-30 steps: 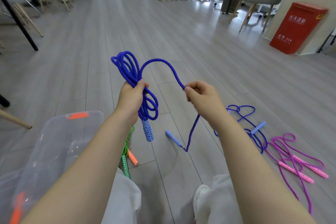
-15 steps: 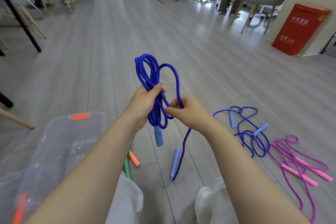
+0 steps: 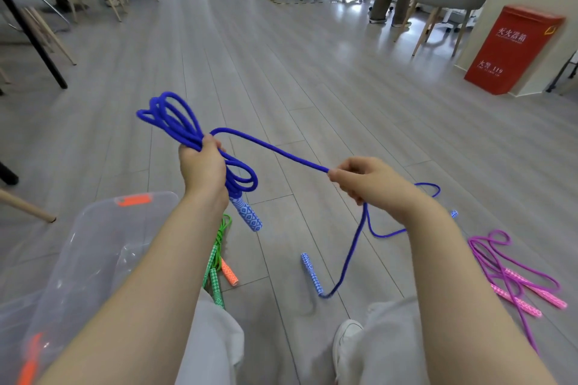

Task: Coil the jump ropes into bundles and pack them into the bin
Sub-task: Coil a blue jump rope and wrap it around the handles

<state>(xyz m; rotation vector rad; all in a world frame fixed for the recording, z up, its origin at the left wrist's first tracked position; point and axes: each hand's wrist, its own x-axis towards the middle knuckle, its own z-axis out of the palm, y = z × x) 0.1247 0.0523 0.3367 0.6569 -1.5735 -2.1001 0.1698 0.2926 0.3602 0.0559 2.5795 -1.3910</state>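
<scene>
Several blue rope (image 3: 275, 150) loops clenched in left hand (image 3: 203, 166) fingers, right hand (image 3: 369, 181) fingers pinching the taut strand

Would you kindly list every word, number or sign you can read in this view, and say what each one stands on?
"灭火器箱": white characters near the top of the red box by the wall.
"火警 119": white text lower on the same box's front.
A thin line of small print under each text: too small to read.
Yellow mark at the box's top right corner: a symbol, unclear.
Jump rope handles: patterns only, no text.
</scene>
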